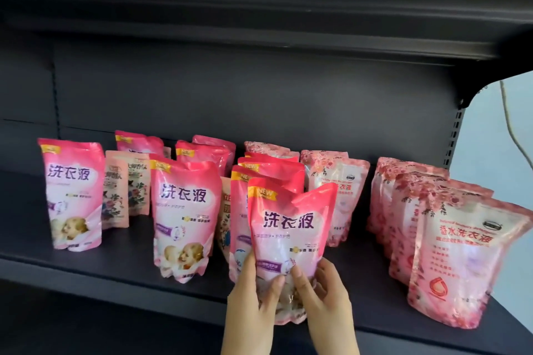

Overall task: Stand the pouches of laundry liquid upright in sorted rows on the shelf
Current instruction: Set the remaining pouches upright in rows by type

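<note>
The step in hand looks to be seating one pink pouch (288,222) at the front edge of the shelf (115,265). The left hand (253,294) and right hand (320,294) both grip its lower end, thumbs on its face. Matching pouches (271,170) stand in a row just behind it, and rose-printed pouches (461,251) stand to its right. Next, I judge, its base must sit flat before either hand lets go. Every pouch is sealed, its contents hidden.

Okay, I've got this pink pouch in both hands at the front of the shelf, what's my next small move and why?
Probably set the pink pouch down flat and let go: left hand and right hand grip its base near the shelf front, ahead of its matching row.
</note>
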Demonstrator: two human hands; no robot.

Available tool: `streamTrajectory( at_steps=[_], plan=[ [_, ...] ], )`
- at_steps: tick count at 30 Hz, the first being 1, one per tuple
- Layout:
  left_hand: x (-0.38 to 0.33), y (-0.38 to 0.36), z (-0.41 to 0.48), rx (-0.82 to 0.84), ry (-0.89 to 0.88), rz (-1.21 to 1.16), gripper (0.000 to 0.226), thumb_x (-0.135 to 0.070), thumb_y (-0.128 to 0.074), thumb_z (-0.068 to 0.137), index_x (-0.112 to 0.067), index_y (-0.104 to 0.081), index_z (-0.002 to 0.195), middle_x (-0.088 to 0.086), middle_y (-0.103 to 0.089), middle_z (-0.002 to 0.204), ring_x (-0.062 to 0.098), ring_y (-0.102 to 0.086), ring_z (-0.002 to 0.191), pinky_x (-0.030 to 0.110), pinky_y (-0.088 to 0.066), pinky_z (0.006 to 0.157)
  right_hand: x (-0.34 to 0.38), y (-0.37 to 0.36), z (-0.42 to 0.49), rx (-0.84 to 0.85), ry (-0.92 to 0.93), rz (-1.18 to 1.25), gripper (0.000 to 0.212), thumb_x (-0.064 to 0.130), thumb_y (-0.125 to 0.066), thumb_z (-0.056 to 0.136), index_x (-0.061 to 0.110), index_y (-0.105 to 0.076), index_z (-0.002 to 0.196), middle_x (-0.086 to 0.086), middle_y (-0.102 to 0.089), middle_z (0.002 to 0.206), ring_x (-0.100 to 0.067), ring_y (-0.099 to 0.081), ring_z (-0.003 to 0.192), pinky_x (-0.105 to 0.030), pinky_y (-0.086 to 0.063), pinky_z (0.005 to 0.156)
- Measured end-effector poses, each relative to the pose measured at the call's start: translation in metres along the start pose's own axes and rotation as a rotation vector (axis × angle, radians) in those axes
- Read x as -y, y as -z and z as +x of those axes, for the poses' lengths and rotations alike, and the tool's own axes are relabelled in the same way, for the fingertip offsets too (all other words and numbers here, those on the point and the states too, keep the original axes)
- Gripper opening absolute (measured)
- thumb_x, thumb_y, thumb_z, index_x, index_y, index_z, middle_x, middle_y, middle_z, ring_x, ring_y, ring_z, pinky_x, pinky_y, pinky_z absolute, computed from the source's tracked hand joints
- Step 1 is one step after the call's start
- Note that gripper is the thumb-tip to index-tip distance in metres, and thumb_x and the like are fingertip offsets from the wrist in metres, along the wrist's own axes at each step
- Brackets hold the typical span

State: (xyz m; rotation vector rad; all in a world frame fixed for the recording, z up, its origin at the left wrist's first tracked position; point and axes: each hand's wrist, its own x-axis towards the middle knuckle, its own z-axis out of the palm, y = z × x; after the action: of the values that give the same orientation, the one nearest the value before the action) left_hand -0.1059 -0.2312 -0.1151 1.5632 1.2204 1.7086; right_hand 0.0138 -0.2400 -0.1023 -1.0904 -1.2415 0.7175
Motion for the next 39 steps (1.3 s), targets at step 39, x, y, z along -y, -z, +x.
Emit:
streamTrajectory(
  at_steps=[39],
  plan=[
    [0.02, 0.048, 0.041, 0.195, -0.012, -0.012, 0.053, -0.043, -0.057, 0.086, -0.024, -0.045, 0.134, -0.016, -0.063, 0.119, -0.004, -0.058, 0.111, 0.016, -0.048, 0.092, 0.004, -0.046, 0.011, -0.018, 0.043, -0.109, 0.023, 0.027, -0.071, 0.084, 0.02, -0.06, 0.103, 0.006, -0.071, 0.093, 0.002, -0.067, 0.077, -0.019, -0.054, 0.052]
  ],
)
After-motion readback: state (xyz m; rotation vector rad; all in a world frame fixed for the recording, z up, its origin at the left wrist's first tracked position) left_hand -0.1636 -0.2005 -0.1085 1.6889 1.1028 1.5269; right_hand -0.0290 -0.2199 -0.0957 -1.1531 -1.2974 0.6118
